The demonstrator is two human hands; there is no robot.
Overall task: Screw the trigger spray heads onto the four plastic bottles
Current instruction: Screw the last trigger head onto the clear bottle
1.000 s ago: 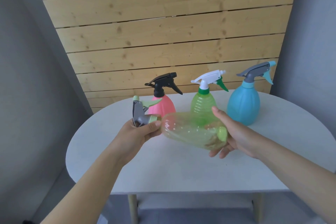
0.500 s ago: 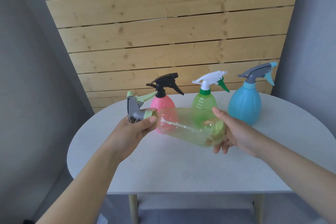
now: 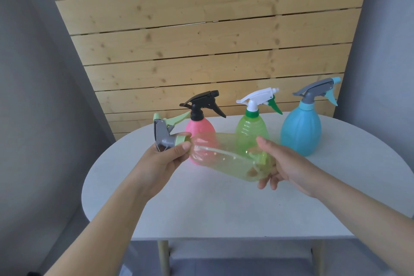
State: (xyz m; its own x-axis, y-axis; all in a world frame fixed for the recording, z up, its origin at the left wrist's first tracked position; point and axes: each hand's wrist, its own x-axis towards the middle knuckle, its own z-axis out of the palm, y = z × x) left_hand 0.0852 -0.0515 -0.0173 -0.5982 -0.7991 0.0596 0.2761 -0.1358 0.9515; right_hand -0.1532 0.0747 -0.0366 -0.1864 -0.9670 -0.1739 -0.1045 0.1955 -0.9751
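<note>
A clear yellow-green bottle [image 3: 226, 157] lies on its side in the air above the white table [image 3: 224, 213]. My left hand [image 3: 163, 159] grips its grey and pale-green trigger spray head [image 3: 167, 134] at the collar. My right hand [image 3: 282, 163] cups the bottle's base. Behind it stand three upright bottles with heads on: a pink bottle [image 3: 199, 127] with a black head, a green bottle [image 3: 252, 130] with a white head, and a blue bottle [image 3: 301, 132] with a grey head.
A wooden plank wall [image 3: 201, 40] rises right behind the table, with grey walls on both sides. The table's rounded front edge is close to me, and its wooden legs show below.
Both hands have lifted the bottle a little and drawn it nearer the standing bottles. The spray head has turned in my left hand, its trigger now pointing up and right.
</note>
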